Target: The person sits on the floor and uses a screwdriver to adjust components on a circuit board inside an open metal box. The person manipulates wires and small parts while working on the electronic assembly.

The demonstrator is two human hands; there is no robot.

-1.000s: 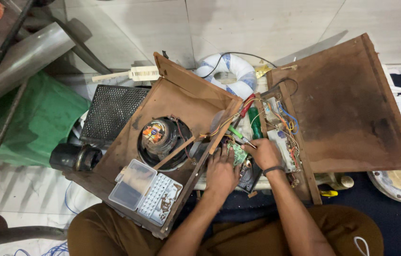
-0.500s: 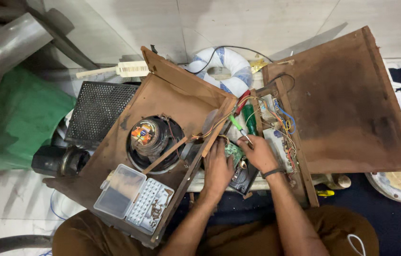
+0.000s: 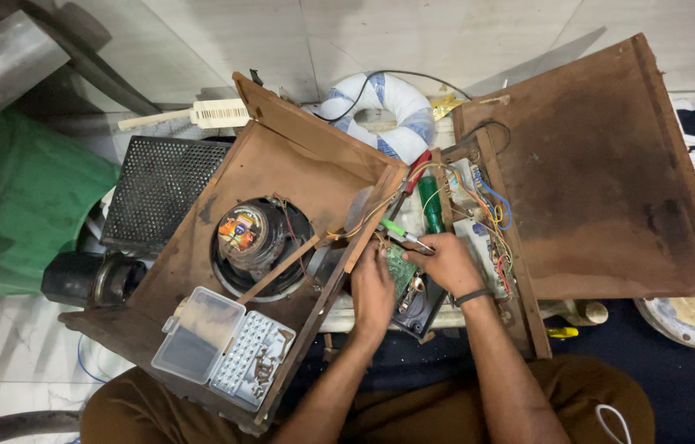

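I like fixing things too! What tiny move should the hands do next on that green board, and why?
Probably steady the green board with the left hand and ease the tool tip down onto it. The right hand already holds the tool just above the board, amid loose wires.

Off to the sides: green bag [image 3: 10,205] far left, black perforated grille [image 3: 158,189] beside it, clear plastic bit case [image 3: 220,345] on the wooden panel, blue-white coil [image 3: 384,111] up top, loose brown board [image 3: 602,164] at right.
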